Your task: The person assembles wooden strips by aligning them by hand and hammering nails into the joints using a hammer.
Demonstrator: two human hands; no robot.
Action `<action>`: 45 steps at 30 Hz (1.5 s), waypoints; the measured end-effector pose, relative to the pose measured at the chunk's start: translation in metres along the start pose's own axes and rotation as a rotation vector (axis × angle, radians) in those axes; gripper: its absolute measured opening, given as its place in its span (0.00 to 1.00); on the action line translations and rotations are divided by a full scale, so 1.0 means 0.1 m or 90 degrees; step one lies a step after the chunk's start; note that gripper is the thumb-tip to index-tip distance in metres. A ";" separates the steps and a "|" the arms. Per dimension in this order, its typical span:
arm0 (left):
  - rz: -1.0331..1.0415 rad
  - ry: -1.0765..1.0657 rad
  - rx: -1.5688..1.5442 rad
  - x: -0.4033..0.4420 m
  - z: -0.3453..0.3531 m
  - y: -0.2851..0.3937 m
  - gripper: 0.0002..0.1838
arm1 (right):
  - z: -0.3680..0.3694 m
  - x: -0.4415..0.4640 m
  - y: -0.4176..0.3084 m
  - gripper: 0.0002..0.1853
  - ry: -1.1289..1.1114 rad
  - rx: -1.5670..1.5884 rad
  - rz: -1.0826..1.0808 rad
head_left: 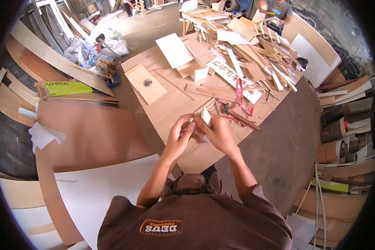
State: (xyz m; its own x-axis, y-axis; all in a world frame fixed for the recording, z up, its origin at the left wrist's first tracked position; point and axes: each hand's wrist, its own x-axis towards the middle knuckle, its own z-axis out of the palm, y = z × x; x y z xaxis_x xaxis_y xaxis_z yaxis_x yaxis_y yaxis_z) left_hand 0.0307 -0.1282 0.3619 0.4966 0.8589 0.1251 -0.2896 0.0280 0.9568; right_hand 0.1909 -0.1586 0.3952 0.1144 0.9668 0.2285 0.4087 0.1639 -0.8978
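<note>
Both hands meet over the near edge of the plywood worktable (183, 160). My right hand (218, 135) is closed around a small pale wood block (205, 116), thumb pressed against it. My left hand (180, 134) is closed beside it, fingertips pinched at a thin piece next to the block; its exact kind is hidden by the fingers. Just beyond the right hand lies a hammer (243, 119) with a wooden handle, beside a red strap (239, 93). A small heap of dark nails or screws (147, 83) sits on a flat board (138, 92).
A large pile of wood offcuts (254, 54) covers the table's far right. White panels (174, 51) and thin wood strips (175, 84) lie nearer. Sheets (96, 137) lean at left, rolls (331, 151) at right. Another person (279, 12) works at the far right.
</note>
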 end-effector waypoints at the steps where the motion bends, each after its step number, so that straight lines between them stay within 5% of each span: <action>1: -0.011 0.006 0.012 -0.04 -0.03 -0.03 0.20 | 0.01 0.00 0.01 0.14 -0.035 -0.021 0.008; 26: 0.037 0.093 0.148 -0.22 0.03 0.13 0.22 | -0.32 -0.25 -0.29 0.15 0.025 -0.231 -0.027; 45: 0.072 0.083 0.173 -0.26 -0.11 -0.02 0.17 | -0.10 -0.25 -0.16 0.16 0.005 -0.174 -0.098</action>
State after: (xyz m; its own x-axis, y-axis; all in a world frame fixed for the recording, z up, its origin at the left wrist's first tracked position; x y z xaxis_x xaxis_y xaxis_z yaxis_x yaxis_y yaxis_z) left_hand 0.0100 -0.1448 0.3537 0.3600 0.9073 0.2170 -0.0994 -0.1940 0.9760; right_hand 0.1909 -0.1876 0.4078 0.0394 0.9328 0.3581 0.6494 0.2485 -0.7187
